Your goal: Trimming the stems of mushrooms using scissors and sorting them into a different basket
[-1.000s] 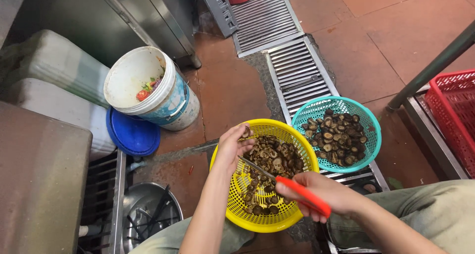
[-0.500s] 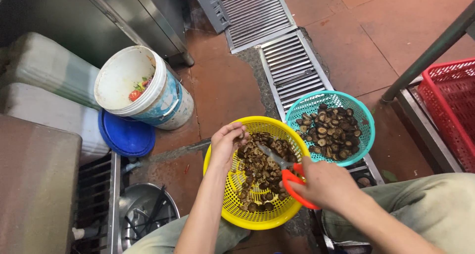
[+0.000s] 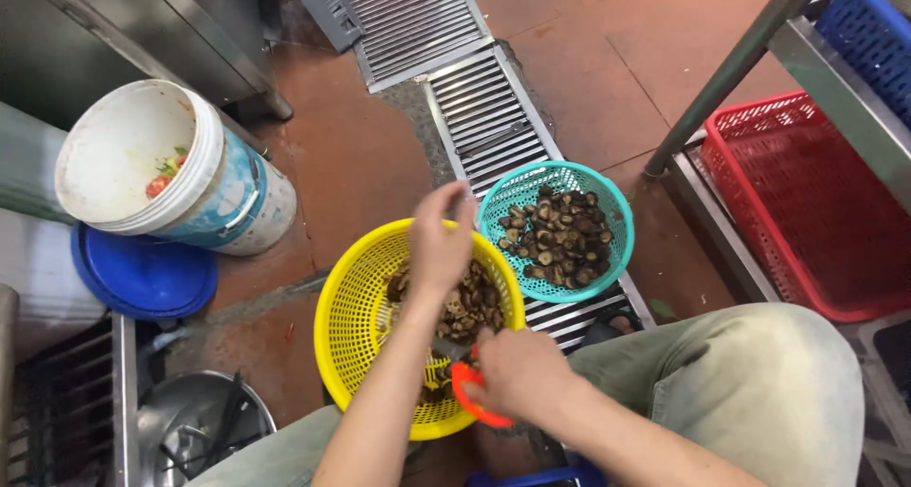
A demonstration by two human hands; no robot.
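Here, in the head view, the left hand [image 3: 438, 243] hangs over the yellow basket [image 3: 353, 327] with fingers curled loosely together; whether it pinches a mushroom I cannot tell, since the palm faces away. The right hand [image 3: 520, 373] is closed around the red-handled scissors [image 3: 465, 400], low over the basket's near rim. Done well, this trimming wants the blades kept low over the yellow basket so offcuts drop inside, and the free fingers held clear of the cutting edge.

The mushrooms [image 3: 463, 309] in the yellow basket are brown, small and heaped unevenly. The teal basket [image 3: 607, 207], touching the yellow one on the floor grate [image 3: 479, 107], holds darker, rounder caps lying flat. A white bucket [image 3: 204, 178] stands well apart to the left.
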